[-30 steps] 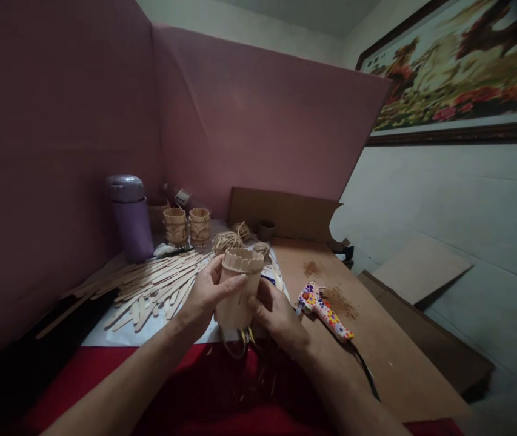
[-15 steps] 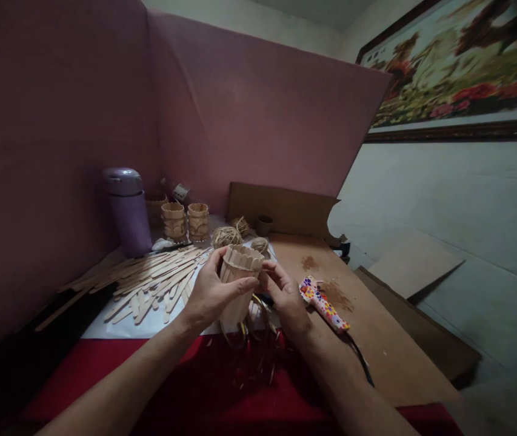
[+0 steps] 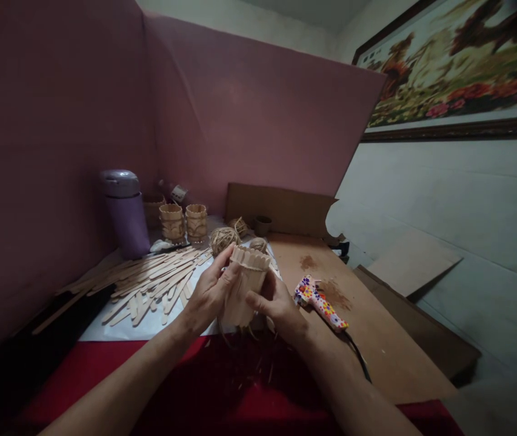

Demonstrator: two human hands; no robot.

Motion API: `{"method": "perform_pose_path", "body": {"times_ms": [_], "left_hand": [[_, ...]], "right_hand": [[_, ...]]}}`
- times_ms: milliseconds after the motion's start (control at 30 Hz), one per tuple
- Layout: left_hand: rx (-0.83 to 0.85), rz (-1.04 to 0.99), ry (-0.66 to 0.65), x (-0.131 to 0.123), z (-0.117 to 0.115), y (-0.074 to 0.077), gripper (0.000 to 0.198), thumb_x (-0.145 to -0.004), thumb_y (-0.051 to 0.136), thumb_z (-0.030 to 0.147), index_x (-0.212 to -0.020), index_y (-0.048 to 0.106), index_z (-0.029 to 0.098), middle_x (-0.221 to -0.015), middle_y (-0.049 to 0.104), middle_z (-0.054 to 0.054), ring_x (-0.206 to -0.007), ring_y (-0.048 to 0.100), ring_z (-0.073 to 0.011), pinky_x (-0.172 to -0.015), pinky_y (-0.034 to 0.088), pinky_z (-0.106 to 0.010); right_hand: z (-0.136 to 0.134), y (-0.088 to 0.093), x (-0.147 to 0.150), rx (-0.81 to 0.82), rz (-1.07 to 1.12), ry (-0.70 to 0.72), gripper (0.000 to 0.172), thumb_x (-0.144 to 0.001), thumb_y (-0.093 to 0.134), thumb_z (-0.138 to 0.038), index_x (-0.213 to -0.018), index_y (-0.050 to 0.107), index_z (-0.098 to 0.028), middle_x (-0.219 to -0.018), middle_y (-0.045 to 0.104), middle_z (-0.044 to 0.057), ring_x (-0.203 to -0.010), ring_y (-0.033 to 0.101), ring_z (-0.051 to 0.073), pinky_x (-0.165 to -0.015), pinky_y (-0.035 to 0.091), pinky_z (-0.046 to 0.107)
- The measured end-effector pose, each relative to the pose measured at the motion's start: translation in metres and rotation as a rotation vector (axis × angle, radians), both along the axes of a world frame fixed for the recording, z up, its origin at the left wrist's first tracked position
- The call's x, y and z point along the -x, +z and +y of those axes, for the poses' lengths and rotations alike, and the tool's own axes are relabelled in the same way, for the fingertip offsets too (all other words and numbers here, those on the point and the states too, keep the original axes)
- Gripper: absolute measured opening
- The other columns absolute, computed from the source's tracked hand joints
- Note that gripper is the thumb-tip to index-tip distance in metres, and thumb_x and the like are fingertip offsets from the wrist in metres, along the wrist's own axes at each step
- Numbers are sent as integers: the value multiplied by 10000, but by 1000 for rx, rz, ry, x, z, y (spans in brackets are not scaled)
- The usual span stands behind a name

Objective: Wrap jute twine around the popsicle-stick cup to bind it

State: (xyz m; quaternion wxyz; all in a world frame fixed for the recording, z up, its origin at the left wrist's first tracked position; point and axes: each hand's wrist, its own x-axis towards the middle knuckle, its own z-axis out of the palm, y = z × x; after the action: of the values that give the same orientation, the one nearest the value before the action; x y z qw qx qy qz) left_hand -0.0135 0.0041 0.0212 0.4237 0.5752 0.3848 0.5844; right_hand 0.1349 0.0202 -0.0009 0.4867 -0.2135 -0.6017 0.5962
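A small cup built of craft sticks (image 3: 250,284) is held upright above the table's near edge, between both hands. My left hand (image 3: 208,297) wraps its left side, fingers curled round the wall. My right hand (image 3: 279,306) grips its right side low down, thumb on the front. Twine loops (image 3: 235,332) hang under the cup. A pile of loose craft sticks (image 3: 149,281) lies on white paper to the left. A spotted glue gun (image 3: 319,301) rests on the brown board just right of my right hand.
A purple flask (image 3: 124,212) stands at the back left. Two finished stick cups (image 3: 183,222) and twine balls (image 3: 222,238) sit behind the pile. Pink cardboard walls (image 3: 240,115) close the back and left. Brown boards (image 3: 390,339) lie to the right. Red cloth (image 3: 222,387) covers the near edge.
My right hand has come down from the cup's rim to grip its lower right side. The cup has tilted slightly and shifted right. The twine loops are now mostly hidden beneath it.
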Motion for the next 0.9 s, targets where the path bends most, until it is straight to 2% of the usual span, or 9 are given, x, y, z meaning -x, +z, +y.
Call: {"method": "perform_pose_path", "body": {"times_ms": [133, 333, 567, 800, 900], "left_hand": [[46, -39, -48, 1, 0, 3, 791, -809, 614, 535, -1444, 353, 142, -1437, 491, -136, -1308, 465, -279, -1027, 409, -314], [37, -94, -36, -1, 0, 1, 719, -802, 625, 530, -1368, 407, 145, -1288, 592, -138, -1204, 540, -297, -934, 459, -327], [29, -123, -27, -1, -4, 4, 604, -801, 628, 515, -1269, 461, 173, -1195, 618, -113, -1130, 564, -285, -856, 471, -317], [61, -132, -31, 0, -1, 0, 623, -782, 674, 461, -1299, 441, 203, -1117, 614, -74, -1050, 585, -252, -846, 463, -314], [39, -90, 3, 0, 0, -2, 555, -803, 658, 453, -1261, 455, 215, -1058, 601, -51, -982, 584, -223, -835, 457, -308]], "right_hand": [[-2, 2, -1, -5, -26, 35, 642, -696, 771, -469, -1223, 492, -231, -1272, 610, 88, -1155, 591, 267, -1006, 467, 446], [-1, 0, 0, -21, -43, 38, 589, -742, 749, -409, -1242, 495, -228, -1279, 602, 86, -1145, 591, 255, -967, 489, 418], [-4, 2, 1, -45, -71, 13, 577, -759, 726, -407, -1256, 491, -233, -1250, 615, 71, -1124, 598, 242, -969, 484, 406], [-4, -2, 2, -77, -141, -58, 559, -742, 741, -417, -1215, 516, -221, -1190, 627, 80, -1046, 612, 240, -898, 510, 380], [-4, -4, 2, -95, -167, -66, 549, -741, 741, -410, -1208, 524, -221, -1147, 640, 69, -1000, 618, 228, -888, 507, 373]]}}
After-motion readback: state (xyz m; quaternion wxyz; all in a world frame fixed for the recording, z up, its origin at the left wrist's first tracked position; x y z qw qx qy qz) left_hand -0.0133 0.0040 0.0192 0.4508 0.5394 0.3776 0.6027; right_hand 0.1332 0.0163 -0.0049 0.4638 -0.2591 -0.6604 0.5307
